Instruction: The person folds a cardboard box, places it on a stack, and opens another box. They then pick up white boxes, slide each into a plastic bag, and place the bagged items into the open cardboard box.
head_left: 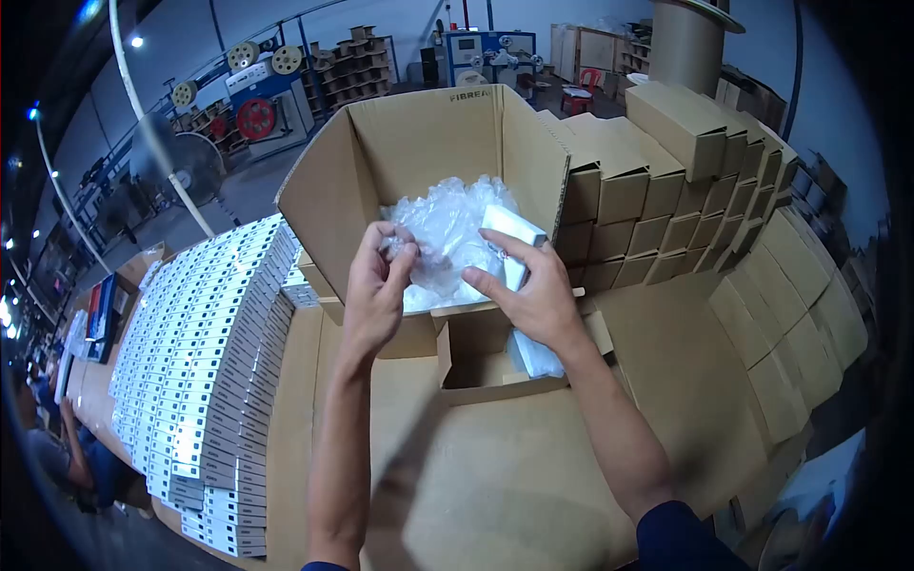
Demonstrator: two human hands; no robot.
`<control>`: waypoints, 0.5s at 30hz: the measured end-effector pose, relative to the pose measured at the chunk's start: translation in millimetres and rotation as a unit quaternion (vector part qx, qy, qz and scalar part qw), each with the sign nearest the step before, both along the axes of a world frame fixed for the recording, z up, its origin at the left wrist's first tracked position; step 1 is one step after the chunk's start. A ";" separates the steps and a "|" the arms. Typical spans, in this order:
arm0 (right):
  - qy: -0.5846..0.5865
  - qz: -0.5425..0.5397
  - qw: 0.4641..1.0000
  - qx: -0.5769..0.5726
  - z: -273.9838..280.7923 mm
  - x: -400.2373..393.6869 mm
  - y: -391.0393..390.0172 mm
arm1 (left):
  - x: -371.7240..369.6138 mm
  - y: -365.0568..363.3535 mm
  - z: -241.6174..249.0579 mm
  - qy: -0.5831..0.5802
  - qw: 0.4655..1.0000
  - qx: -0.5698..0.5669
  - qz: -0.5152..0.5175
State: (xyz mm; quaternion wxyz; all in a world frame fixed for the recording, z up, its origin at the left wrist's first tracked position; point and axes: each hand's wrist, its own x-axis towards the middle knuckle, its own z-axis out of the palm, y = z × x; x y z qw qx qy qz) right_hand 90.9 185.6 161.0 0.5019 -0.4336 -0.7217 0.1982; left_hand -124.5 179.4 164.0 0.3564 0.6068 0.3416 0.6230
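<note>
Both hands work over the small open carton [481, 366]. The left hand [376, 290] pinches the crinkled clear plastic bag [447, 228]; the right hand [533, 295] has its fingers closed around 1 white box [512, 233], long axis running away from the person, just right of the bag. Behind them gapes 1 large carton [419, 143].

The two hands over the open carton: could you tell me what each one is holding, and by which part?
The left hand pinches the clear plastic wrap by its edge; the right hand grips the small white box by its lower end.
</note>
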 end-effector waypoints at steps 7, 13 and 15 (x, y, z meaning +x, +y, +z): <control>0.056 0.040 0.996 -0.053 -26.0 28.1 -75.1 | 17.3 -86.1 -23.3 -0.288 0.951 -0.029 -0.104; 0.078 0.036 0.996 -0.009 -50.2 54.9 -177.2 | 28.0 -151.1 -50.9 -0.156 0.948 -0.136 -0.240; 0.072 0.030 0.994 0.080 -56.1 62.4 -202.7 | 38.1 -182.7 -55.7 -0.058 0.939 -0.207 -0.269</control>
